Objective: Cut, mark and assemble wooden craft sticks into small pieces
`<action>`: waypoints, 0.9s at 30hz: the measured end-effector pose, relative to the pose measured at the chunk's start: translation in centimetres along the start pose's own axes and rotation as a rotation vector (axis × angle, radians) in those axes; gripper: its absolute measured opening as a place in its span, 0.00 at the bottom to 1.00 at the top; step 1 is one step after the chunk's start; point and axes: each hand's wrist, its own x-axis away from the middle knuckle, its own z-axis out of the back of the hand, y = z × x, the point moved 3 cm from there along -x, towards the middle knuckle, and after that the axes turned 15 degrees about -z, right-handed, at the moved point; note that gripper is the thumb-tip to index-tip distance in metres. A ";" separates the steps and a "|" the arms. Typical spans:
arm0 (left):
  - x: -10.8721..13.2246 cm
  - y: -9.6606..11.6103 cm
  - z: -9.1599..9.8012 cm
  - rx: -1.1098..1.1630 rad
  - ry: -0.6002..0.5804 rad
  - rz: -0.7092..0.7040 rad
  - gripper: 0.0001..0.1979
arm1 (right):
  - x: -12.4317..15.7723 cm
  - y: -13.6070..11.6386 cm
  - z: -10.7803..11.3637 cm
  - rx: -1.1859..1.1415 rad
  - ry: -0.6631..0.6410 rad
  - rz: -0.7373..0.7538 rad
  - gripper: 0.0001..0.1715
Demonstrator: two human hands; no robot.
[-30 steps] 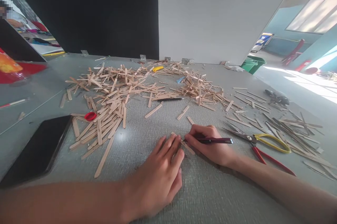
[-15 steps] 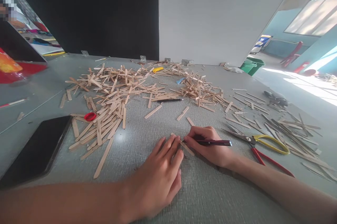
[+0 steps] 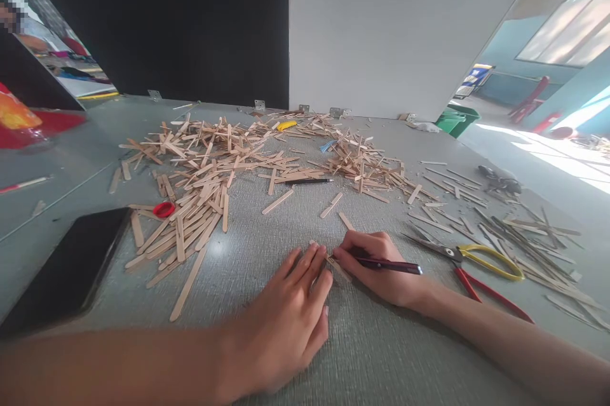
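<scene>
My left hand (image 3: 293,317) lies flat on the grey table with its fingers stretched out, the fingertips on the upper end of a small wooden stick (image 3: 339,267). In my right hand (image 3: 381,266) is a dark pen (image 3: 393,265), pinched between thumb and fingers, its tip down at the stick and its back end pointing right. The tip itself is mostly hidden by the fingers. Just beyond the right hand lies another stick (image 3: 345,221). Scissors (image 3: 458,255) with one yellow and one red handle rest open to the right of that hand.
A big pile of wooden sticks (image 3: 210,158) spreads across the middle and left. A black phone (image 3: 67,266) and a red ring (image 3: 163,209) lie left. Dark strips (image 3: 524,247) are at the right. A black and white panel (image 3: 381,31) stands behind.
The pen's back end has tipped slightly down and towards me. Both hands stay in nearly the same place over the stick.
</scene>
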 end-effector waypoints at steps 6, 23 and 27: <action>0.1 0.0 0.0 0.017 0.005 0.003 0.21 | 0.0 0.2 0.0 -0.006 -0.006 -0.004 0.18; 0.1 -0.1 -0.2 0.061 0.019 0.025 0.20 | 0.1 -0.2 0.1 0.016 -0.019 0.018 0.21; 0.2 -0.2 -0.3 0.094 0.049 0.039 0.20 | 0.1 -0.2 0.0 -0.003 -0.019 0.025 0.19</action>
